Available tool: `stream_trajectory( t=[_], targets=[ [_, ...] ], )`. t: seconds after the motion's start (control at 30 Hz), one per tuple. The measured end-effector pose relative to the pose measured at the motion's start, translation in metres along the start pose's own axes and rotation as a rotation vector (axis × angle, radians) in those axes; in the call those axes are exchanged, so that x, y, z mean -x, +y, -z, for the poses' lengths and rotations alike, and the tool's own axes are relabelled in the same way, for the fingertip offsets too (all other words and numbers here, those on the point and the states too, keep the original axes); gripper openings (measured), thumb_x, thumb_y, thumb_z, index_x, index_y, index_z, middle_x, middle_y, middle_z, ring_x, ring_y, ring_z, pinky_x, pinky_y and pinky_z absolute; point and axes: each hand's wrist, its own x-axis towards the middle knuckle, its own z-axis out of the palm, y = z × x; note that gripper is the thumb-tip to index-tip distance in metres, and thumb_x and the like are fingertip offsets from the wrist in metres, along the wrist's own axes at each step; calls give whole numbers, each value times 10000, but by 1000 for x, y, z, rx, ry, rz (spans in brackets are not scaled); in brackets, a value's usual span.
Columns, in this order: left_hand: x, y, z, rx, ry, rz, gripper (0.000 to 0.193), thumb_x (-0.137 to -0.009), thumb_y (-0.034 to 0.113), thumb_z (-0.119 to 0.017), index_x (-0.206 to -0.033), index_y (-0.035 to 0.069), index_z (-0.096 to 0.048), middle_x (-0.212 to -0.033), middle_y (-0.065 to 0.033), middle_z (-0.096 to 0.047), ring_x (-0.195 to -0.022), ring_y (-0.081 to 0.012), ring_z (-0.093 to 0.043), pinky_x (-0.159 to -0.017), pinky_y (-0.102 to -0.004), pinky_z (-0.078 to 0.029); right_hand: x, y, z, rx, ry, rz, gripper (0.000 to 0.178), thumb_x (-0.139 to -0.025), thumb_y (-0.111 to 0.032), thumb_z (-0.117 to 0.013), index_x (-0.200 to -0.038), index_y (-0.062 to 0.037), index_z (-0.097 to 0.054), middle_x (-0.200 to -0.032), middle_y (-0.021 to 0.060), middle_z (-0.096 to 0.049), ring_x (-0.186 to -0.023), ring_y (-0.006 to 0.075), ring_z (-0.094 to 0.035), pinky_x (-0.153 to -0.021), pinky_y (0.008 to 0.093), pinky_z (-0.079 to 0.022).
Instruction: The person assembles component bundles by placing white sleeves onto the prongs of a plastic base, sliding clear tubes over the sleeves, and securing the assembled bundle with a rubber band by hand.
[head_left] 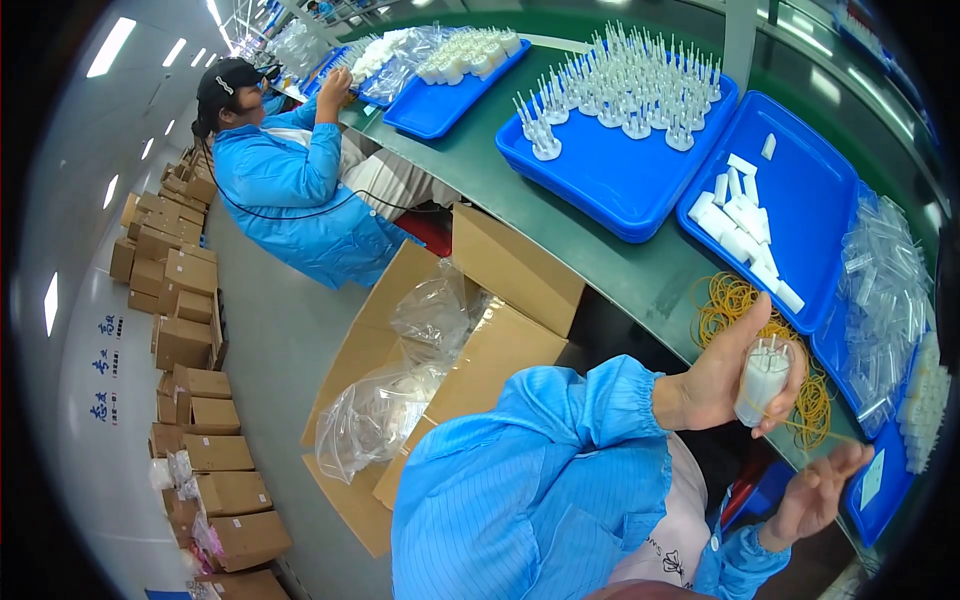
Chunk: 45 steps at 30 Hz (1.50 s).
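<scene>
- In the head view, the left hand [715, 385] had its fingers wrapped around a white bundle [765, 385], thumb on the far side, with thin prongs standing out of its upper end. The bundle was held up over the near edge of the desk [655, 285].
- The right hand [815, 500] was nearer the body and to the right of the left fingers. Its fingers were loosely bent and seemed to have the far end of a yellow band [825, 433]; whether they pinched or hooked it, I could not tell.
- The band ran drawn out from the lower part of the bundle to the right fingertips.
- The step in hand, as I judged it, was binding the bundle with the band, with the wrap not yet finished.
- The next move seemed to call for a firm left grip, pull kept on the band, and left fingers clear of its path as it went round. Too hard a pull might tilt the bundle or slip off the right fingertips.
- Just beyond the left fingers lay a heap of spare bands [740, 300], partly hidden by that hand.
- Past the heap, a blue tray [815, 195] held white blocks [740, 215]; farther off and to the left of the fingers stood pronged parts [635, 85]. Clear sleeves [880, 300] lay to the right of the left fingers.
</scene>
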Motion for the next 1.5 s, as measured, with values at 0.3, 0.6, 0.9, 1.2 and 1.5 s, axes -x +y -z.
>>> stream_trajectory(
  t=[0.3, 0.6, 0.9, 1.2, 1.5],
  targets=[
    [6, -7, 10, -1499, 141, -574, 639, -934, 493, -359, -1316, -12, -444, -598, -108, -573, -518, -246, -578, -484, -364, -444, -25, 71, -55, 1071, 53, -111, 740, -666, 53, -687, -1343, 11, -391, -1315, 180, -439, -857, 190, -556, -543, 217, -519],
    [1, -27, 21, -1455, -117, -291, 804, -901, 644, -311, -1391, 7, -313, -1080, -189, -537, -953, -300, -545, -786, -376, -444, -16, 64, -63, 2036, -263, 195, 459, -640, 55, -687, -1075, -16, -559, -1070, 143, -538, -850, 301, -552, -664, 343, -455],
    [-2, -6, 17, -849, -3, 206, 649, -875, 265, -628, -1407, 68, -314, -1206, -100, -496, -1074, -150, -502, -910, -302, -410, -22, 53, -62, 2063, -427, 514, 674, -574, 98, -642, -1211, -60, -491, -1056, 105, -600, -736, 274, -514, -658, 395, -380],
    [1, -2, 17, -675, 115, 51, 794, -747, 73, -683, -1416, 23, -260, -1199, -156, -565, -1077, -210, -565, -946, -339, -437, -30, 34, -63, 1622, -209, 227, 728, -701, -256, -784, -1302, -28, -441, -1318, 194, -447, -1123, 311, -501, -891, 385, -441],
    [5, -14, 12, -975, 58, -137, 874, -681, 78, -747, -1405, -7, -264, -1215, -187, -559, -1129, -237, -550, -983, -359, -420, -29, 36, -41, 1105, -88, -2, 817, -696, -356, -798, -1311, 33, -426, -1281, 167, -425, -1156, 257, -497, -968, 380, -437]
  ],
)
